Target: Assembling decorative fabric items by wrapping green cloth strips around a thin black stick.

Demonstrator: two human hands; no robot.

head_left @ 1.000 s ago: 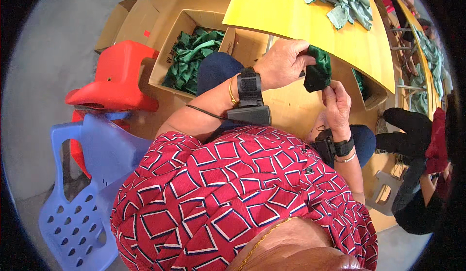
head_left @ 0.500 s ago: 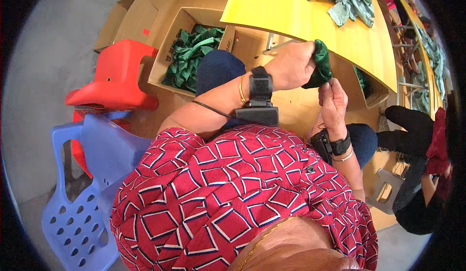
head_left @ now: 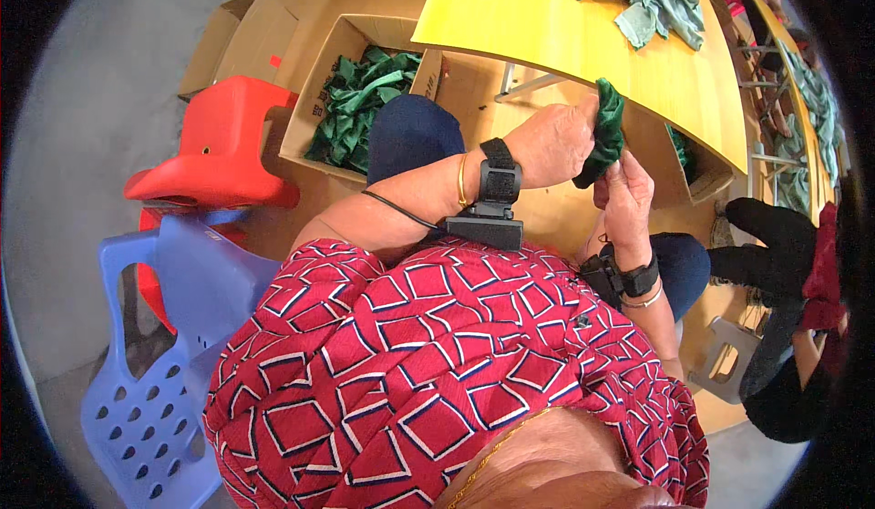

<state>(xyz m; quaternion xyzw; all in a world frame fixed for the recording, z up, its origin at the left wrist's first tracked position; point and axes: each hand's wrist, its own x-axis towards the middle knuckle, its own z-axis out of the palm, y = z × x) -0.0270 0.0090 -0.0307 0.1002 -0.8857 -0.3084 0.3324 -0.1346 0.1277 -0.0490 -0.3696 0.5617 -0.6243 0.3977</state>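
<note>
A dark green, velvety piece of cloth (head_left: 610,131) is bunched between my two hands, just off the near edge of the yellow table. My left hand (head_left: 563,142) is closed on its left side, and the fingertips are hidden behind the fabric. At the lower end of the cloth, my right hand (head_left: 627,197) pinches it between thumb and fingers.
Paler green cloths (head_left: 652,3) lie heaped on the yellow table (head_left: 510,17). A cardboard box (head_left: 301,135) of dark green cloths stands on the floor. Red (head_left: 214,149) and blue plastic chairs (head_left: 173,281) are at my left. Another person's dark-clothed legs (head_left: 766,245) are at the right.
The green cloth has turned more upright and shows more folds. My left hand has shifted slightly down and right, while the right stays near the lower end.
</note>
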